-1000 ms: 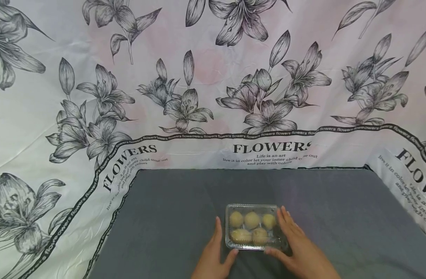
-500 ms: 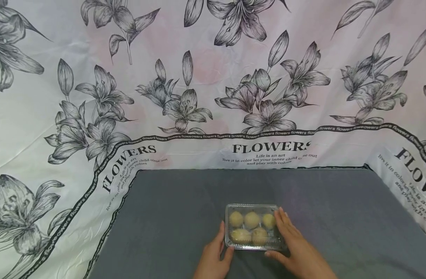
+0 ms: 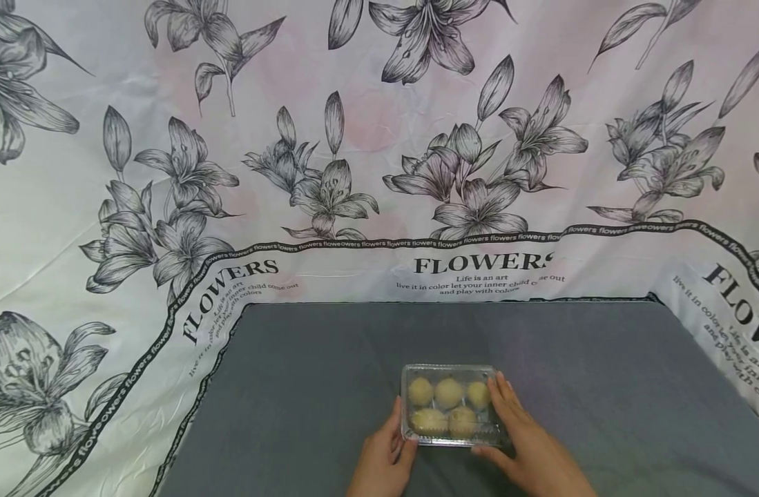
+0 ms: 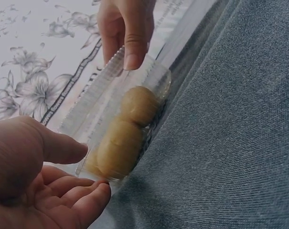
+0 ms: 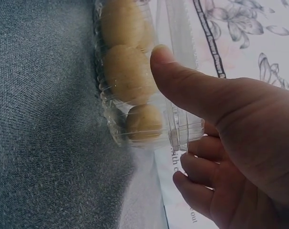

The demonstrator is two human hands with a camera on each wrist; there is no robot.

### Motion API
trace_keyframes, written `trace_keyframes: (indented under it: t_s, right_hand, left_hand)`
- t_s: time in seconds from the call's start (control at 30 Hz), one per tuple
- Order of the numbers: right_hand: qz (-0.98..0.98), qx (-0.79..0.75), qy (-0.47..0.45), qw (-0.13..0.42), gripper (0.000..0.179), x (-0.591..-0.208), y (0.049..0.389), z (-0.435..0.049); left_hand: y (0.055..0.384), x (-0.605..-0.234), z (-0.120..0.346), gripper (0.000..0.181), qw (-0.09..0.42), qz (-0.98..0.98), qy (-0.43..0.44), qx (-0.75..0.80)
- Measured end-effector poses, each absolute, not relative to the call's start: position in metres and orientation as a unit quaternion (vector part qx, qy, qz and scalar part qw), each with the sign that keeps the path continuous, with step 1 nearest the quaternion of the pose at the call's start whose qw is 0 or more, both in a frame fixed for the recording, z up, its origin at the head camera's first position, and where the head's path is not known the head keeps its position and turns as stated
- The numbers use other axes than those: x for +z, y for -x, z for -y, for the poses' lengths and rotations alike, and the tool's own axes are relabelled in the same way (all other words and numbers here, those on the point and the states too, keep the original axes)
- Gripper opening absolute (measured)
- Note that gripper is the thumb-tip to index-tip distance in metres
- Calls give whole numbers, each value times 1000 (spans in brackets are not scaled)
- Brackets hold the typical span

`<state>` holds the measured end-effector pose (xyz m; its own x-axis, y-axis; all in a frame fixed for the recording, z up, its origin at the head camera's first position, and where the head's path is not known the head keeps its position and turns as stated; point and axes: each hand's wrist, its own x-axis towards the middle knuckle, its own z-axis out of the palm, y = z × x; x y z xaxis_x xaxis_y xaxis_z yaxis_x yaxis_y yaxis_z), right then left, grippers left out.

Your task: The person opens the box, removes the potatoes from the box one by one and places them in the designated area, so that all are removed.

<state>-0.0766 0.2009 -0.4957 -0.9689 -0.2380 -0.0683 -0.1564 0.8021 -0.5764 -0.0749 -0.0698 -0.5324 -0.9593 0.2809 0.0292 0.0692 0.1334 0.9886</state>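
Observation:
A clear plastic clamshell box lies closed on the grey cloth. Inside it sit several round yellowish-brown pieces that look like small potatoes; its front right corner shows none. My left hand holds the box's left end, thumb at the near corner and fingers along the side. At the opposite end, my right hand grips the box, its fingers over the right edge and its thumb at the front. The right wrist view shows that thumb against the clear wall, with the other fingers around the corner.
Grey cloth covers the table around the box. Behind and at both sides hangs a white and pink curtain with printed lilies and lettering, meeting the cloth along the back edge.
My left hand has moved in to the right, from beside the box onto its left end. The right hand has barely shifted, and the box stays in place.

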Motion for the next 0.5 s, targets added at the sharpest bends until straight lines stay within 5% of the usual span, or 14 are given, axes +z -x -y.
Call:
trace_keyframes:
  t_s: [0.5]
  right_hand:
    - [-949,-292,115,19,109,-498,75,-202]
  left_hand:
    - [77,-532,73,68,97,-774,-111,616]
